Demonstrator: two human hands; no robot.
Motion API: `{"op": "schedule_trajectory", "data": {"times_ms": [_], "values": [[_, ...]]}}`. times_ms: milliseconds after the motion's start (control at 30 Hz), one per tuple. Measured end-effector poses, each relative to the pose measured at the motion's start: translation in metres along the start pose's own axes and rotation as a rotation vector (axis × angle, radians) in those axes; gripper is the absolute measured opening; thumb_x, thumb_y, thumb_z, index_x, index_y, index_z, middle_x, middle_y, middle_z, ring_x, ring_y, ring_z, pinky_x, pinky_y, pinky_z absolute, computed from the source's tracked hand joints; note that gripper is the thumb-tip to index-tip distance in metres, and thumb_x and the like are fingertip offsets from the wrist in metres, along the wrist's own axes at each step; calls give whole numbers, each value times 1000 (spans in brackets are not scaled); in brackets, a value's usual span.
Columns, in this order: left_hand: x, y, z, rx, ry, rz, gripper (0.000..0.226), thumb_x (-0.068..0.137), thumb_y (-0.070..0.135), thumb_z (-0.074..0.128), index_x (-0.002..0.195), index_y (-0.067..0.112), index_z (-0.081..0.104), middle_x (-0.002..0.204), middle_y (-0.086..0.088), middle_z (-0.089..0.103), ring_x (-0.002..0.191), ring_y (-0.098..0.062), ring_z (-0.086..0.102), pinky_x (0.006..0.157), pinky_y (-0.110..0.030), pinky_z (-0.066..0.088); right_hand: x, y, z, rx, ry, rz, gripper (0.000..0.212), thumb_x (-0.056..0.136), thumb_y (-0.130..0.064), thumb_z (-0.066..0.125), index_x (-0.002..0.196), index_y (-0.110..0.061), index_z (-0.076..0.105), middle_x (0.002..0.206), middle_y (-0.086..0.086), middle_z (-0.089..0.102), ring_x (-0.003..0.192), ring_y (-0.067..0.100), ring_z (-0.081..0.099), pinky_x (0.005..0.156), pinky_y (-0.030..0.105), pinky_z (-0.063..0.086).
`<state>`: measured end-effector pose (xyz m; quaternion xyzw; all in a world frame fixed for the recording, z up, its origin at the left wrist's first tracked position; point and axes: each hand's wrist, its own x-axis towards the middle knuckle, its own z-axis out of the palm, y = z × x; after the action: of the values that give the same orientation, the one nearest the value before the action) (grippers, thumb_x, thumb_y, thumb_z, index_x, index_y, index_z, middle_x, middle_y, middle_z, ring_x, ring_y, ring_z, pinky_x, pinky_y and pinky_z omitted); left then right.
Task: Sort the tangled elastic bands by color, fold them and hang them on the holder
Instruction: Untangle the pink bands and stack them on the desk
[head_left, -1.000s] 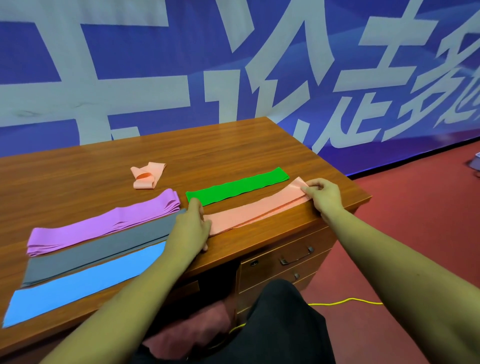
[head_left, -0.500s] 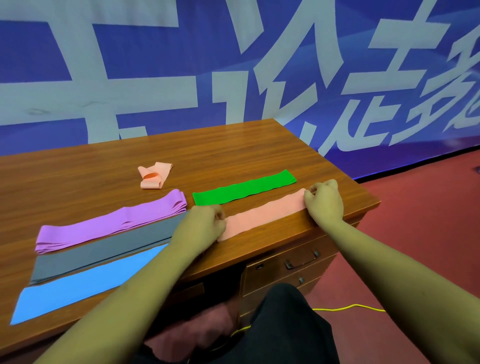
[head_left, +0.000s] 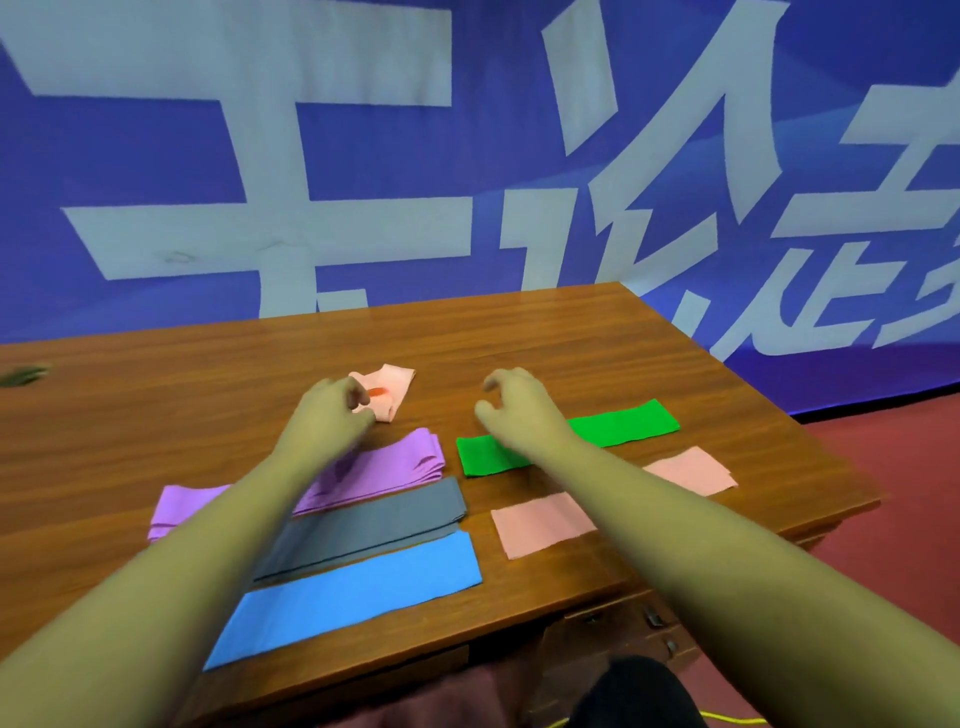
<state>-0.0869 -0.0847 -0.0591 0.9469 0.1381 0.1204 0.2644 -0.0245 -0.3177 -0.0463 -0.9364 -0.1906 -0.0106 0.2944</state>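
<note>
Brown wooden desk (head_left: 597, 332), spread with the sorted strips. Nearest the front edge, long sky-blue flat elastic band (head_left: 353, 592); just behind it, long grey flat band (head_left: 374, 519); behind that, stack of purple folded bands (head_left: 384, 467); to the right of those, bright green flat band (head_left: 623, 423).

Peach-pink flat band (head_left: 540, 525): pinched at both ends half a second ago, now let go and lying flat near the front edge, right of the blue one, with the right forearm crossing above it. Looks laid out and done with for the moment.

Left hand (head_left: 332, 415): gone from that band's near end and now at the far side of the desk, fingers curled at the edge of the bundle there. Too blurred to tell whether pinching or only touching.

Right hand (head_left: 514, 405): also off the band, hovering just right of the bundle, fingers loosely curled, holding nothing.

Small crumpled peach band bundle with an orange patch (head_left: 392, 387): likely the last tangle to straighten and match to the peach strip.

No holder in sight; hanging not yet begun.
</note>
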Motion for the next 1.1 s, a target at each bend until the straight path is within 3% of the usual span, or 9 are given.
{"op": "schedule_trajectory", "data": {"times_ms": [200, 333, 467, 567, 633, 733, 867, 967, 1100], "values": [[34, -24, 16, -85, -26, -122, 15, 84, 18, 66, 97, 12, 65, 95, -8, 66, 95, -29, 59, 74, -28, 36, 55, -30, 48, 3, -101, -10, 33, 84, -21, 63, 113, -8, 65, 116, 13, 64, 110, 28, 58, 92, 31, 44], [56, -35, 26, -113, -64, -179, 24, 84, 25, 69, 104, 12, 66, 98, -5, 68, 97, -26, 61, 75, -27, 38, 87, -43, 81, 8, -147, -37, 23, 81, -24, 68, 94, -5, 71, 98, 14, 71, 95, 30, 64, 82, 35, 50], [68, -50, 28, -76, -90, -195, 17, 75, 25, 70, 91, 31, 67, 97, 0, 72, 96, -24, 65, 83, -35, 51, 104, -48, 113, -2, -142, 10, 20, 73, -33, 74, 81, -15, 73, 96, 11, 69, 94, 29, 64, 84, 40, 52], [70, -56, 26, -141, -98, -180, 13, 74, 22, 72, 78, 32, 66, 81, 7, 71, 84, -17, 66, 74, -29, 50, 106, -49, 122, 50, -68, 65, 4, 70, -23, 68, 67, -26, 67, 91, 1, 69, 93, 23, 63, 84, 37, 51], [69, -59, 22, -245, -98, -181, 13, 75, 16, 73, 76, 28, 68, 74, 8, 69, 74, -13, 63, 65, -25, 44, 106, -51, 118, 158, -65, 62, 10, 71, -17, 65, 63, -24, 66, 78, -5, 70, 81, 18, 63, 76, 31, 49], [64, -53, 13, -497, -99, -185, 12, 79, 8, 72, 80, 20, 69, 73, -2, 67, 66, -14, 58, 63, -25, 43, 104, -69, 98, 437, -65, 21, 11, 73, -9, 62, 65, -17, 63, 62, -5, 64, 61, 13, 58, 64, 27, 47], [49, -31, -19, -964, -113, -163, 11, 88, 6, 65, 94, 11, 72, 85, -14, 68, 73, -25, 67, 60, -28, 50, 96, -101, 62, 727, -60, 13, 20, 82, -7, 57, 66, -18, 56, 64, -5, 56, 64, 11, 49, 62, 27, 39], [41, -13, -49, -939, -25, -42, 7, 92, 13, 64, 96, 17, 68, 85, 2, 64, 73, -7, 58, 57, -20, 45, 88, -121, 30, 867, -39, -5, 21, 81, -8, 53, 65, -21, 52, 57, -7, 50, 59, 13, 44, 62, 31, 38], [25, 12, -85, -994, 79, 24, 35, 88, 15, 70, 115, 22, 48, 92, -3, 60, 78, -12, 57, 62, -20, 46, 68, -141, -13, 920, 3, -38, 13, 78, -14, 52, 68, -22, 52, 68, 2, 50, 64, 18, 47, 57, 27, 41]]}}
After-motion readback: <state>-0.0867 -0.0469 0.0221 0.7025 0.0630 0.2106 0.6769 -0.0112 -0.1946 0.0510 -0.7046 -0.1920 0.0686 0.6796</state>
